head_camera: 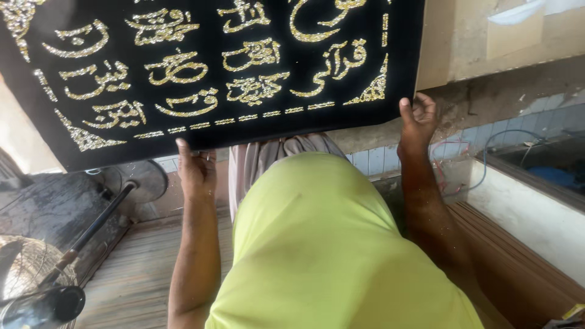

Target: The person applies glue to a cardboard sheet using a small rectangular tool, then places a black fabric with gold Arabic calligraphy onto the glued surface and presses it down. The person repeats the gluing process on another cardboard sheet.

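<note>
Head view: a large black velvet panel (207, 73) with glittering gold calligraphy is held up in front of the person. The left hand (196, 170) grips its lower edge, and the right hand (417, 122) clasps the lower right corner (fingers curled). A pedestal fan (36, 286) stands lower left on the wooden floor (140, 274).

Both hands, left hand (196, 170) and right hand (417, 122), grip black panel (231, 125).
</note>
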